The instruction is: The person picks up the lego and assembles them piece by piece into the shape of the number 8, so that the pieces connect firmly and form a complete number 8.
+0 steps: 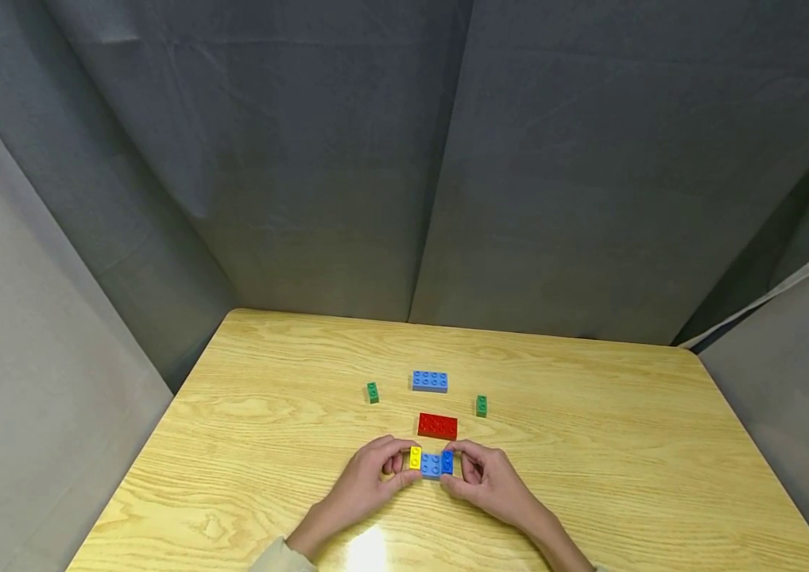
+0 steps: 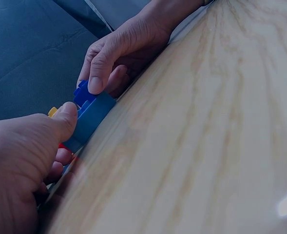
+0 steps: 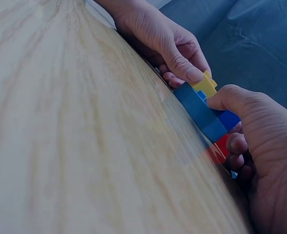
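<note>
A light blue brick (image 1: 431, 465) lies near the front middle of the table, with bare studs in its middle. On its left end sits a small yellow brick (image 1: 415, 457), pinched between the thumb and fingers of my left hand (image 1: 374, 474). A small dark blue brick (image 1: 447, 461) is on the right end, and my right hand (image 1: 487, 480) pinches it the same way. In the left wrist view, the right thumb presses against the dark blue brick (image 2: 84, 95). The right wrist view shows the left thumb at the yellow brick (image 3: 205, 85).
Just behind the hands lies a red brick (image 1: 437, 426). Farther back is another light blue brick (image 1: 430, 381), with one small green brick (image 1: 373, 392) to its left and a second green brick (image 1: 481, 406) to its right. Grey curtains (image 1: 319, 159) surround the wooden table (image 1: 633, 445).
</note>
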`<state>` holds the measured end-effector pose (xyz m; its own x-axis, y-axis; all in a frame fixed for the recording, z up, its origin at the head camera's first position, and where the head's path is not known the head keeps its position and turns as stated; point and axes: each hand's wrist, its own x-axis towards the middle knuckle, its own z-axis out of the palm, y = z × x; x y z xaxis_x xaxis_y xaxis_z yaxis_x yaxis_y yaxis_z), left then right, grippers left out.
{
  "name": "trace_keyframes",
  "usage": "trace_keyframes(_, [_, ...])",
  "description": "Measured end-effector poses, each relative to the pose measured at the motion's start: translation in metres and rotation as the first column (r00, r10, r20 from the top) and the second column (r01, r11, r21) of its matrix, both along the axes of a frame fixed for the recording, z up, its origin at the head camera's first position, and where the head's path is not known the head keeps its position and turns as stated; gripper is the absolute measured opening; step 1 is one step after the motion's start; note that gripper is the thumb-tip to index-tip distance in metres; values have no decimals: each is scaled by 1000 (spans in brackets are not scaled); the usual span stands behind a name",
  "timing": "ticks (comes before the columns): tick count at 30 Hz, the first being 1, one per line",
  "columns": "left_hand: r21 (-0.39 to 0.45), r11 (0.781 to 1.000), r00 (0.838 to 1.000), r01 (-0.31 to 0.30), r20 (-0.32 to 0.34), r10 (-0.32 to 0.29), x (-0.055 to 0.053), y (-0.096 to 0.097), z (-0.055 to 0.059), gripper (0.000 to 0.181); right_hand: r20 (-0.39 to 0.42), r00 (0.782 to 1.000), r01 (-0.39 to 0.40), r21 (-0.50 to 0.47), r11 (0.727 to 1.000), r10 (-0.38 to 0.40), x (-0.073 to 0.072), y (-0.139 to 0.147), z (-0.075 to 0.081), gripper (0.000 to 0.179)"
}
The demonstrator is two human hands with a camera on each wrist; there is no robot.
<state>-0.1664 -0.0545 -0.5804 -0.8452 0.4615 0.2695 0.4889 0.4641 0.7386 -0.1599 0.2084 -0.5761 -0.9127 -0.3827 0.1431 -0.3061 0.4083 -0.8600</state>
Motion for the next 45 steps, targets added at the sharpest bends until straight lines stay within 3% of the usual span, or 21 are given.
trace_keyframes(17, [7, 1000, 1000, 14, 27, -14, -2, -1, -1, 46, -11, 1000, 5, -8, 1000, -6, 0, 2, 0, 34])
trace_keyframes(32, [-37, 998, 998, 45, 39, -44, 2, -5, 6, 56, -24, 1000, 14, -30, 999, -15, 5, 1, -1, 33])
trace_keyframes(37, [-39, 999, 999, 25, 49, -23, 1, -6, 4, 50, -42, 999, -7, -29, 1000, 5, 4, 1, -2, 31])
trace_keyframes(45, [-36, 998, 998, -53, -40, 51, -6, 0, 3, 45, -70, 997, -25, -16, 1000, 24, 2, 1, 1, 31])
